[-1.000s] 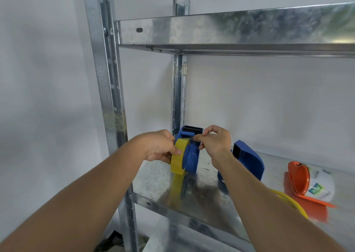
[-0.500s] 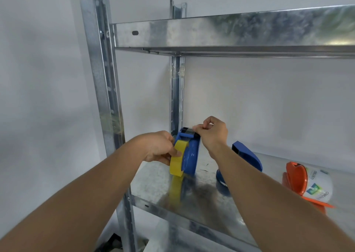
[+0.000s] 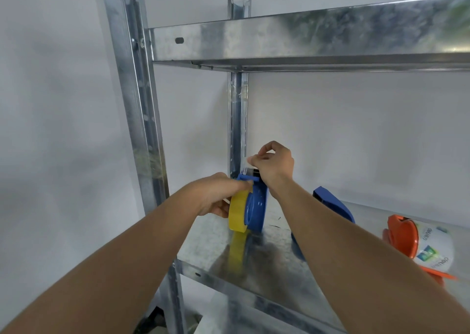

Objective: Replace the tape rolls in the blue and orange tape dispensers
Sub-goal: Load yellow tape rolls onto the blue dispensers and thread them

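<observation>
Since a moment before, the right hand had lifted higher above the blue plastic tape dispenser, its fingers pinched together on a strip of clear tape drawn up from the toothed black cutter. The left hand remained clamped on the glossy yellow tape roll seated against the dispenser, which stood upright on the mottled galvanised steel shelf, near its left post. Just to the right lay a second smooth blue dispenser shell, and farther right an orange plastic dispenser held a white printed roll.
</observation>
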